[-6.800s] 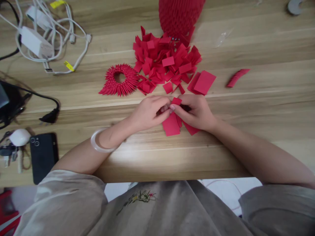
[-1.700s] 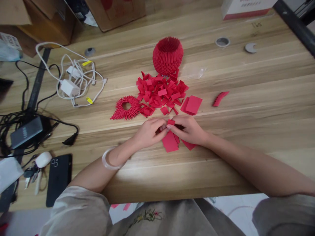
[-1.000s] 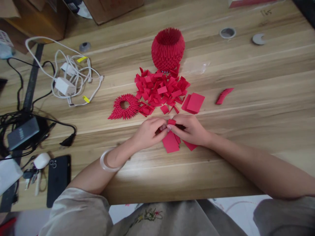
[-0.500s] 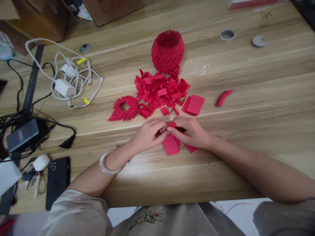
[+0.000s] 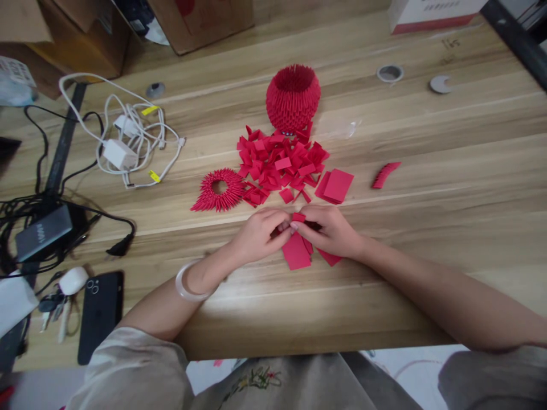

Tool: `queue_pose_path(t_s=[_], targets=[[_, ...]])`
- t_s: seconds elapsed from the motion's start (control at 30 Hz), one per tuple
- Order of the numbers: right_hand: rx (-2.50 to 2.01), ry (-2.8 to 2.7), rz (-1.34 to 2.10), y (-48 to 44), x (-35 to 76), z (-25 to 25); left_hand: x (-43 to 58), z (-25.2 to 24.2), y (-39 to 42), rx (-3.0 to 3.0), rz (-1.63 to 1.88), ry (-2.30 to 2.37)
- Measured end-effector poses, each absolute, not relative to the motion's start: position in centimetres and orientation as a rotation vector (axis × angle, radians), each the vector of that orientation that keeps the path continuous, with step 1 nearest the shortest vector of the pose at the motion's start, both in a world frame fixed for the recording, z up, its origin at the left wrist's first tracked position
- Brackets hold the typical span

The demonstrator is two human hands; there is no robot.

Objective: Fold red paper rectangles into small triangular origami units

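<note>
Between my left hand [image 5: 264,232] and my right hand [image 5: 332,230] is a small folded piece of red paper [image 5: 298,217]. Fingers of both hands are closed on it, thumbs nearly meeting. Below them flat red paper rectangles [image 5: 296,254] lie on the wooden table [image 5: 410,222], partly hidden by my hands. Just beyond is a heap of folded red paper pieces [image 5: 273,159], with a stack of red paper sheets [image 5: 337,185] at its right. A spiky red paper ring [image 5: 228,199] with a pointed tail lies left of the heap. Behind stands a round red paper bowl [image 5: 293,102].
A curved red paper strip [image 5: 385,175] lies at right. White charging cables [image 5: 123,154], a black power adapter [image 5: 45,232], and a black phone [image 5: 101,316] occupy the left side. Cardboard boxes [image 5: 200,25] stand at the back, a white box [image 5: 431,16] at back right.
The view has tilted slightly, so the things at the back sit a little lower in it. My hands keep the same grip on the folded paper.
</note>
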State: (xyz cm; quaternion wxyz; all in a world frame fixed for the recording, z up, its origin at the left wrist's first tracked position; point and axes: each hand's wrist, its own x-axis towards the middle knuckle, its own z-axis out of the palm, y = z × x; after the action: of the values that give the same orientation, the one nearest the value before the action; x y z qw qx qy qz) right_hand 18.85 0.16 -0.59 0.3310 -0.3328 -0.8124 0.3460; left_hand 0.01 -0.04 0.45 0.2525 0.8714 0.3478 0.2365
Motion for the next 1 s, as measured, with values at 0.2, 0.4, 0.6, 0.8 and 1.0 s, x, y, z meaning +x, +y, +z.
queue_pose_path(t_s=[0.2, 0.4, 0.6, 0.8, 1.0], targets=[[-0.873, -2.132, 0.903, 0.17, 18.88, -0.67, 0.02, 0.39, -0.03, 2.366, 0.651, 0.948], [-0.864, -2.128, 0.895, 0.21, 18.86, -0.60, 0.04, 0.35, 0.00, 2.374, 0.661, 0.936], [-0.857, -2.124, 0.906, 0.19, 18.88, -0.55, 0.09, 0.53, -0.04, 2.364, 0.653, 0.945], [-0.867, -2.118, 0.907, 0.18, 18.88, -0.61, 0.07, 0.45, 0.00, 2.364, 0.660, 0.939], [-0.882, -2.139, 0.903, 0.21, 18.90, -0.62, 0.08, 0.33, 0.05, 2.371, 0.645, 0.944]])
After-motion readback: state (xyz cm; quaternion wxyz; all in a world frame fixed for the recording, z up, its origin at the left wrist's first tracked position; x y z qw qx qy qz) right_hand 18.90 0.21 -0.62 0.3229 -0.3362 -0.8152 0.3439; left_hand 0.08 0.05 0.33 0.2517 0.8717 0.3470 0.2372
